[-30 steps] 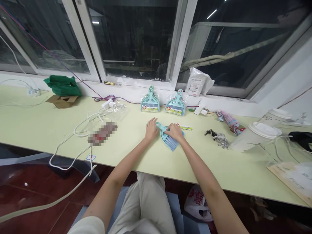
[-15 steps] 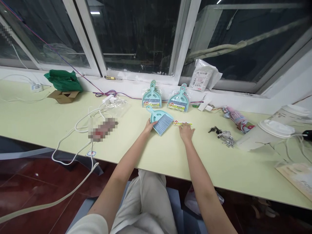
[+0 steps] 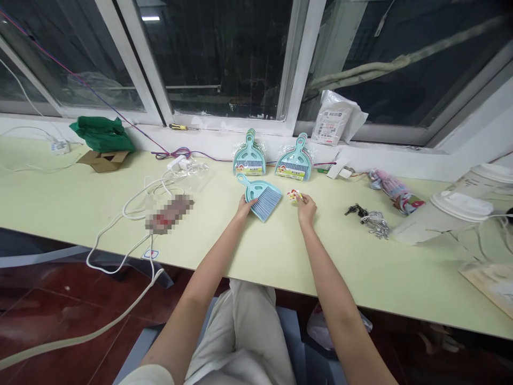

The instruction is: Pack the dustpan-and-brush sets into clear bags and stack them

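My left hand (image 3: pixel 244 207) is closed on the lower left edge of a small teal dustpan (image 3: pixel 250 188), with a blue-bristled brush (image 3: pixel 267 203) nested in it. The set lies tilted, its handle pointing up and left. My right hand (image 3: pixel 306 208) pinches a small printed label card (image 3: pixel 294 196), white with yellow and red, just right of the bristles. Behind these, two stacks of wrapped dustpan sets, the left stack (image 3: pixel 249 155) and the right stack (image 3: pixel 295 159), lean against the wall below the window.
White cables (image 3: pixel 132 206) and a partly blurred object (image 3: pixel 170 214) lie on the left. A cardboard box (image 3: pixel 103 160) with green cloth (image 3: pixel 102 133) stands farther back. Keys (image 3: pixel 371 220), a folded umbrella-like bundle (image 3: pixel 395 191) and lidded paper cups (image 3: pixel 444 216) are on the right.
My right hand has picked up the label card, which lay flat under its fingers, and raised and turned it. My left hand still holds the dustpan and brush.
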Motion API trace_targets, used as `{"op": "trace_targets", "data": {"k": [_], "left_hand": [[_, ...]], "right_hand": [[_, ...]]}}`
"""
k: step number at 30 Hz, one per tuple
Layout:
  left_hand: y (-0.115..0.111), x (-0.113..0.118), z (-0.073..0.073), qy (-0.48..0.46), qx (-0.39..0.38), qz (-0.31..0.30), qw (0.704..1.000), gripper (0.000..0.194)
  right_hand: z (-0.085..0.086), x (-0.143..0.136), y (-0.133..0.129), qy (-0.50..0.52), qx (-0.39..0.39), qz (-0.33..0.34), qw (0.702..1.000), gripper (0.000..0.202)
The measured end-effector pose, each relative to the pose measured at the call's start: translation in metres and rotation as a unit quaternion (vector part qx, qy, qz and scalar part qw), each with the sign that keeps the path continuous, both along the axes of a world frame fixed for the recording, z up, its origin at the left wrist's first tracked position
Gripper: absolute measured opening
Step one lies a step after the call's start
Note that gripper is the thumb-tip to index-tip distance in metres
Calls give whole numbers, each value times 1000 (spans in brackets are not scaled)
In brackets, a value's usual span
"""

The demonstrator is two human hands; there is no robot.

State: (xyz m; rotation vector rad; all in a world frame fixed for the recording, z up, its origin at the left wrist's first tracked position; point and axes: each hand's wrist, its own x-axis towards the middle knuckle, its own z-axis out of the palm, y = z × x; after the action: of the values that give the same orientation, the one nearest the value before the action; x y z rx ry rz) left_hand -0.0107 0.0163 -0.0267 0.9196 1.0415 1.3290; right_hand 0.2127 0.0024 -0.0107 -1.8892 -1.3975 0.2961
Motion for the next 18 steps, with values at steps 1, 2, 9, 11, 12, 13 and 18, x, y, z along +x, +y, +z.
{"op": "trace_targets", "data": {"k": [1, 2, 9, 11, 12, 13, 18], "left_hand": [[-2, 3, 1, -12, -5, -17, 1000, 49], [-4, 7, 2, -27, -7, -35, 999, 50], [-13, 17, 6, -75, 21, -57, 995, 49], [-13, 14, 6, -72, 12, -52, 996, 49], [-13, 13, 6, -72, 9, -52, 996, 49], [-13, 13, 7, -73, 7, -52, 996, 50], [-19, 16, 11, -81, 22, -53, 995, 58]], "right_hand": [[3, -8, -1, 8, 19, 16, 1000, 48], [5, -18, -3, 2, 31, 39, 999, 49], [-1, -80, -23, -84, 6, 195, 977, 44], [-2, -79, -24, -66, -2, 195, 979, 43], [-2, -76, -24, -52, -4, 193, 980, 43], [-2, -73, -22, -31, 1, 187, 982, 44], [-9, -59, -11, 240, 36, 89, 966, 63]]}}
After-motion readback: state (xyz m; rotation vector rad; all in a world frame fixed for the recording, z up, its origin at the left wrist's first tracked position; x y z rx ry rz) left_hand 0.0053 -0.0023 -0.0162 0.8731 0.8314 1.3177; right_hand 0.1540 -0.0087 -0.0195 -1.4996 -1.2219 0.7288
